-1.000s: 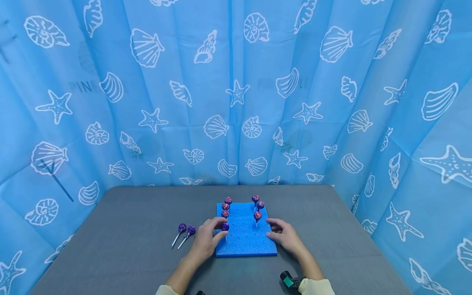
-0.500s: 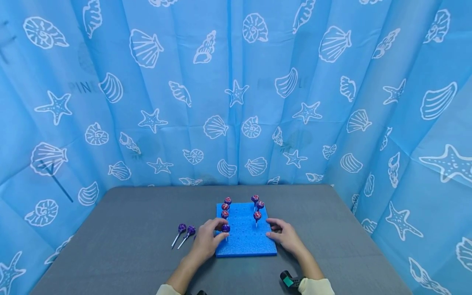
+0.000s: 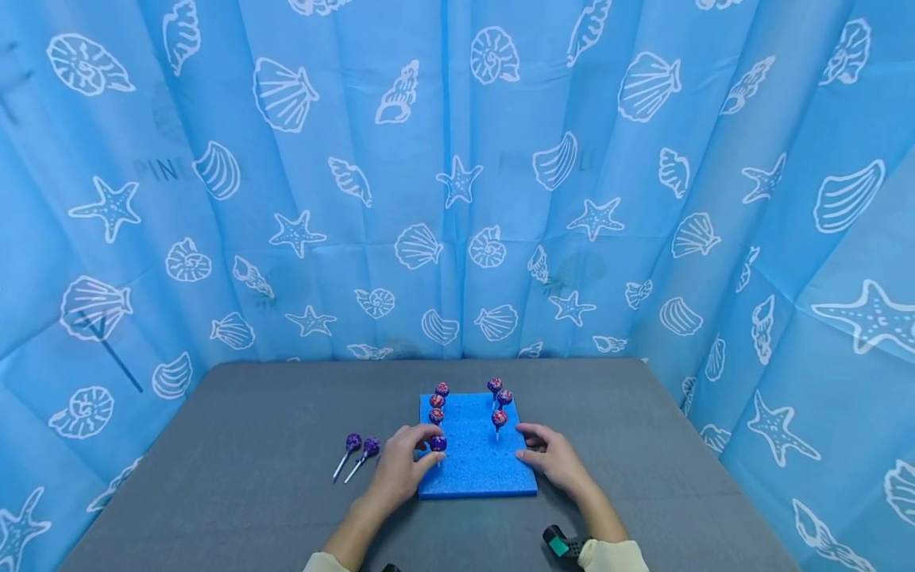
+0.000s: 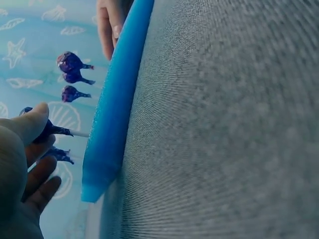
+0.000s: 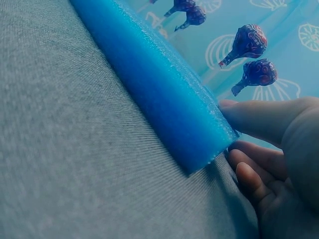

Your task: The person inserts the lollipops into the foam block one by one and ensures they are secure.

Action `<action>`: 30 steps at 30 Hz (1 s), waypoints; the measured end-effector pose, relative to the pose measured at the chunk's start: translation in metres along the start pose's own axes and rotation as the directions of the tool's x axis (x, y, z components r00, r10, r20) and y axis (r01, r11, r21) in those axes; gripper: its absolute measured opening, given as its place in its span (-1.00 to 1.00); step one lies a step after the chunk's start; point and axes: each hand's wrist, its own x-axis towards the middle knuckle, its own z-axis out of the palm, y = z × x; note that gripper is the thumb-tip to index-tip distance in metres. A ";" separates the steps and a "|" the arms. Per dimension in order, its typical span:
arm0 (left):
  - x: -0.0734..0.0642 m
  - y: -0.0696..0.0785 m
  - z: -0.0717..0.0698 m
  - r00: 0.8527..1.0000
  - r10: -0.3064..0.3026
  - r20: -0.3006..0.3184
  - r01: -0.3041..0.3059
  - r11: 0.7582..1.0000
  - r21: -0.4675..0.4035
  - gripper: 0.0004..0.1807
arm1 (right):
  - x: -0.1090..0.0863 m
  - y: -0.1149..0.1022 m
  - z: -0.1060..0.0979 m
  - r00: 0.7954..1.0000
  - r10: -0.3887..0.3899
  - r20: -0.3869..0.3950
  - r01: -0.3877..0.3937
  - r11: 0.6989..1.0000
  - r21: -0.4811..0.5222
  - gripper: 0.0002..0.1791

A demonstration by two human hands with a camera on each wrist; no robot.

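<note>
My left hand (image 3: 398, 462) pinches the purple-wrapped head of a lollipop (image 3: 438, 443) between thumb and fingers, over the near left part of a blue foam board (image 3: 479, 469). In the left wrist view, the white stick of this lollipop (image 4: 50, 130) runs down to the board's top face. My right hand (image 3: 554, 454) holds the board's right edge, with its thumb at the top edge and its other fingers curled against the side in the right wrist view. Other lollipops stand upright in the foam, three along the left side (image 3: 437, 415) and three at the right (image 3: 499, 418).
Two loose purple lollipops (image 3: 368, 447) lie on the grey table (image 3: 272, 461) left of my left hand, and part of another shows beside that hand. A blue curtain (image 3: 457, 199) with white shells hangs behind the table. A black strap device (image 3: 561, 543) sits at my right wrist.
The lollipop in my left hand has come down slightly and a touch to the right. My right hand stays at the board's edge.
</note>
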 end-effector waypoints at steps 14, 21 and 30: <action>0.002 0.006 -0.008 0.999 0.040 -0.010 -0.039 0.995 0.088 -0.56 | -0.001 0.000 0.000 1.000 -0.010 -0.004 0.010 1.000 0.002 -0.56; 0.005 0.009 -0.017 0.996 0.086 -0.031 -0.081 0.988 0.133 -0.54 | -0.001 0.000 0.001 1.000 -0.013 -0.010 0.014 1.000 0.007 -0.56; 0.006 0.004 -0.034 0.994 0.094 -0.051 -0.087 0.987 0.138 -0.55 | -0.002 -0.001 0.000 1.000 -0.016 -0.005 0.016 1.000 0.011 -0.56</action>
